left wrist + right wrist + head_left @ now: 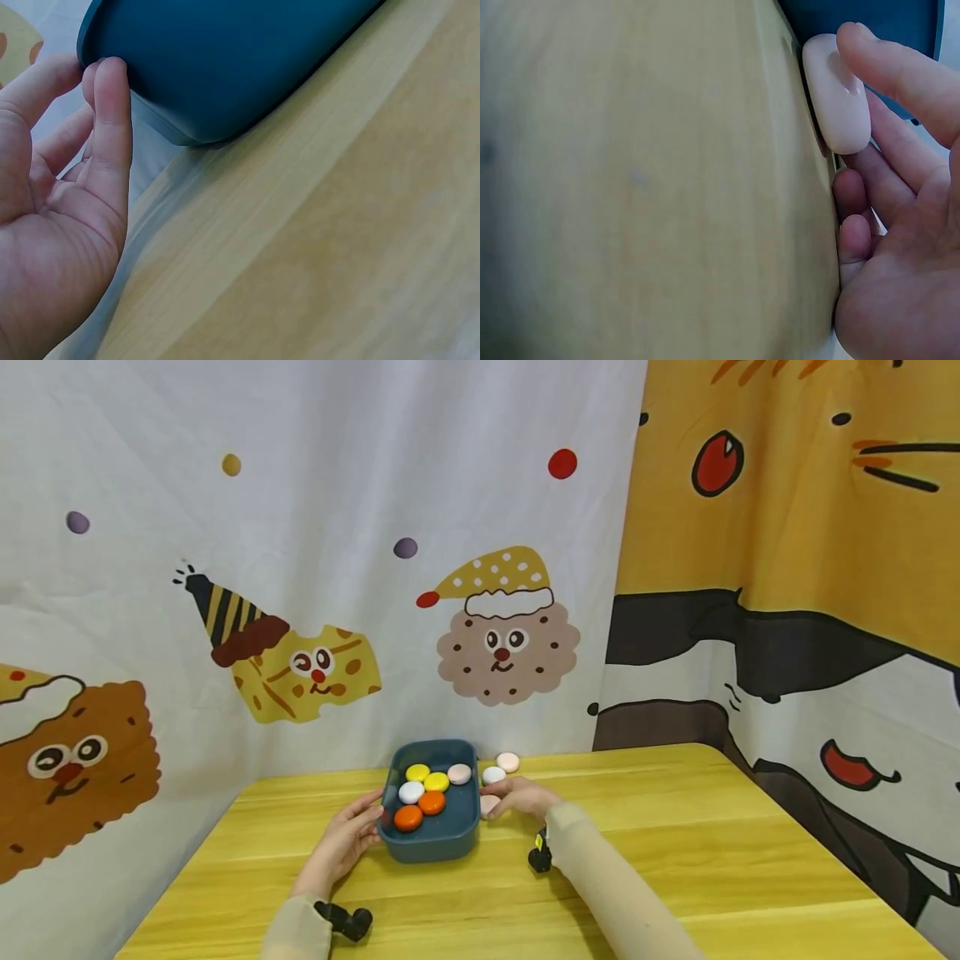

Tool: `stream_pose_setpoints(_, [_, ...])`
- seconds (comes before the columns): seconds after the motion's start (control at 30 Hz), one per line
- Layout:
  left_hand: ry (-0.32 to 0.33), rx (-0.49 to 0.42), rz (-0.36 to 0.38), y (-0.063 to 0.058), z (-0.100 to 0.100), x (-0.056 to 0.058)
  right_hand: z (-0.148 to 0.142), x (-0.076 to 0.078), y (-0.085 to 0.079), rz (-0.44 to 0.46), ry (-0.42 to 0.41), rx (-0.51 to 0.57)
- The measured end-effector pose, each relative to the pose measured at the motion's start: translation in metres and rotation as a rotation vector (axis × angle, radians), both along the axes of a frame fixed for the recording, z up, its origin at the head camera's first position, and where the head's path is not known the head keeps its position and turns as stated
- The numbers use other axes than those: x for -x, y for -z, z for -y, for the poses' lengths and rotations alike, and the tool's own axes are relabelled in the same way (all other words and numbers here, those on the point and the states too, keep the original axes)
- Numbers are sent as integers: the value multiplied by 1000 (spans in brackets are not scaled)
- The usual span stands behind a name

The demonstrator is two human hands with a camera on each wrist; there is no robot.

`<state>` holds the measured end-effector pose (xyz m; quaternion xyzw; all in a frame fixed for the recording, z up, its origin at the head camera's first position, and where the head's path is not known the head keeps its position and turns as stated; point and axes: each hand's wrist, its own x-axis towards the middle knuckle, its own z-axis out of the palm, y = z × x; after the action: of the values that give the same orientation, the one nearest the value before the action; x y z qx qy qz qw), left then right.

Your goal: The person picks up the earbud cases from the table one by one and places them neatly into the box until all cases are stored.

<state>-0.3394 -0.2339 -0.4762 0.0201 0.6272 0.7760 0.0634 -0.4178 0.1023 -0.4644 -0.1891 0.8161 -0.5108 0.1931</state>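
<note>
A blue plastic bin (438, 850) stands on the table with yellow discs (436, 782), orange discs (408, 818), a white disc (411, 792) and a pale pink disc (459, 774) inside. My left hand (347, 837) holds the bin's left side, thumb at the rim and fingertips against the outer wall (225, 60). Right of the bin, my right hand (525, 799) pinches a smooth pale pink disc (836, 97) between thumb and fingers, low over the tabletop. Its other fingers (851, 191) are curled beneath, close to the wood.
Behind the right hand lie a white disc (492, 776) and a pale pink disc (508, 762), beside the bin's right wall. The wooden table (675, 852) ends at a printed curtain (322, 527) at the back and right.
</note>
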Motion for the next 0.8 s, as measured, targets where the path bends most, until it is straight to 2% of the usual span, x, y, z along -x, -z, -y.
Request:
stream_pose_setpoints(0.27, [6,-5,-6,1,1,0,0,-1,4,-26,10,-3])
stream_pose_setpoints(0.8, [-35,0,15,0,0,0,1,-6,3,-65,37,29])
